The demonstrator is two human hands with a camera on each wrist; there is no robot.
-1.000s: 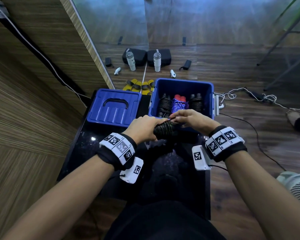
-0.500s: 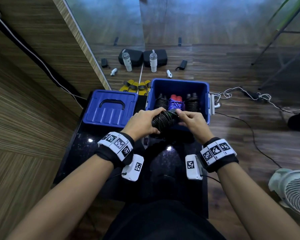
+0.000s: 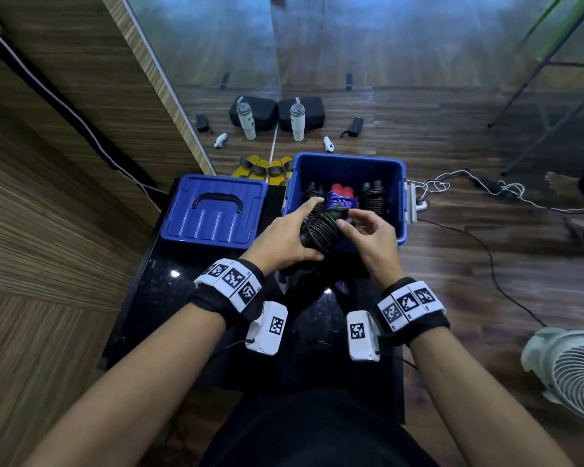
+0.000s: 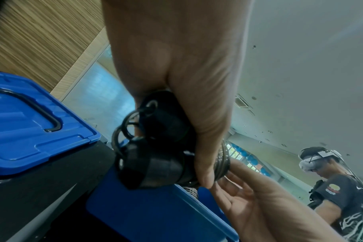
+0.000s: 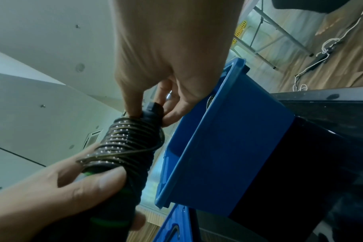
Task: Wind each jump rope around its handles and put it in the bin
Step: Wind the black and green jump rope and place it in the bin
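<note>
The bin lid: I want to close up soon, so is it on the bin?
No, the lid lies flat on the table beside the open bin.

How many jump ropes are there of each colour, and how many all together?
Black ropes wound up in the bin: 2
Purple rope with red handles in the bin: 1
Black rope with green on its handles, held in both hands above the bin's near edge: 1
Total: 4 jump ropes

Our right hand [image 5: 172,54] pinches the black handle tip of a wound jump rope [image 5: 124,147], our left hand [image 5: 58,193] gripping its green-ringed lower end, beside the blue bin [image 5: 228,147].
</note>
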